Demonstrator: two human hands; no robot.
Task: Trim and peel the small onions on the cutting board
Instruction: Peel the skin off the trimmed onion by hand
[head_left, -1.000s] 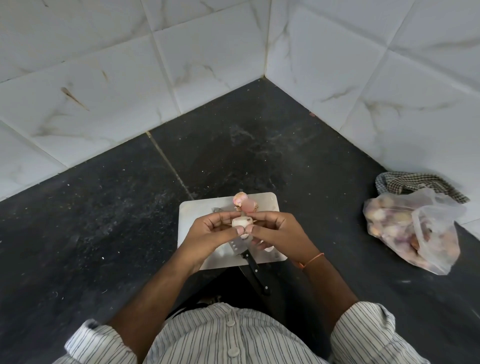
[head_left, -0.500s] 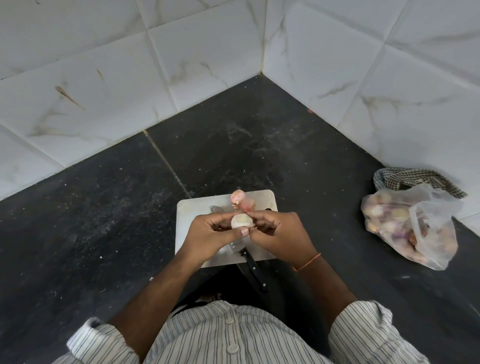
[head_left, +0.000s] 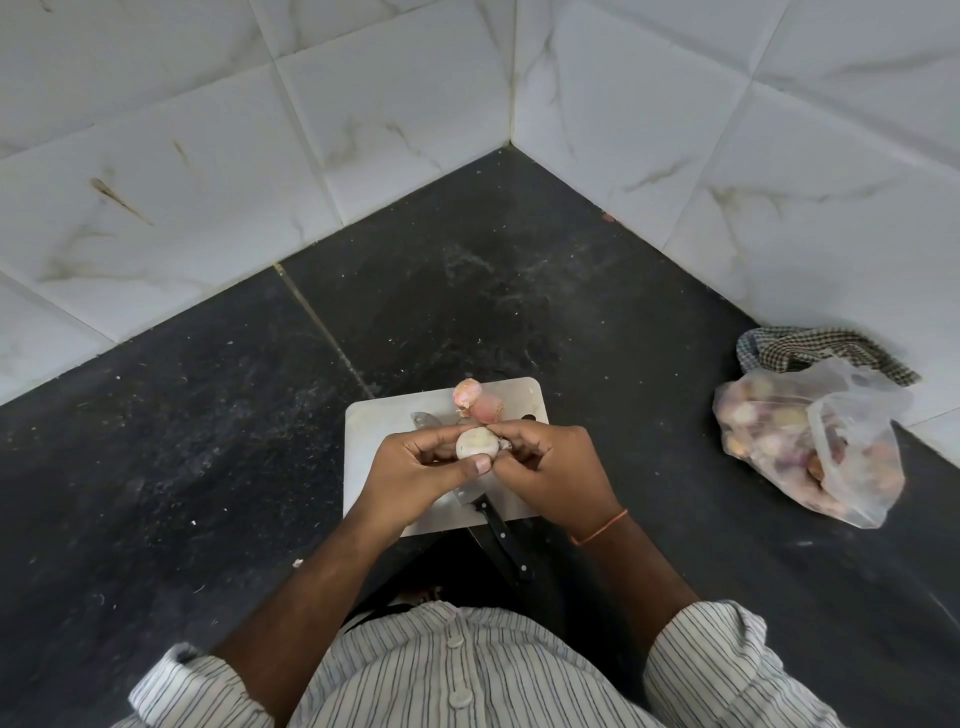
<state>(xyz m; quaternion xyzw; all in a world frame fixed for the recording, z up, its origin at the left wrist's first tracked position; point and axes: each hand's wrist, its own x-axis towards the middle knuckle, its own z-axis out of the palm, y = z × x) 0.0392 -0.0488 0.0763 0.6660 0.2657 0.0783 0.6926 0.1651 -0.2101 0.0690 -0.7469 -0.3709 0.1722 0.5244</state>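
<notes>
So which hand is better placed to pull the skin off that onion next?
Probably the right hand: its fingertips pinch at the onion from the side, while the left hand cradles and steadies it.

Both hands over the cutting board (head_left: 384, 415) on the dark desk (head_left: 208, 415). Left hand (head_left: 415, 475) grips a pale peeled onion (head_left: 475, 443), thumb under it; right hand (head_left: 550, 467) pinches at its right end. Two pink onions (head_left: 478, 401) sit at the board's far edge. Knife (head_left: 498, 535) lies on the board under the hands, black handle overhanging the near edge. Clear bag of onions (head_left: 810, 447) well apart to the right, checked cloth (head_left: 810, 348) behind it.
</notes>
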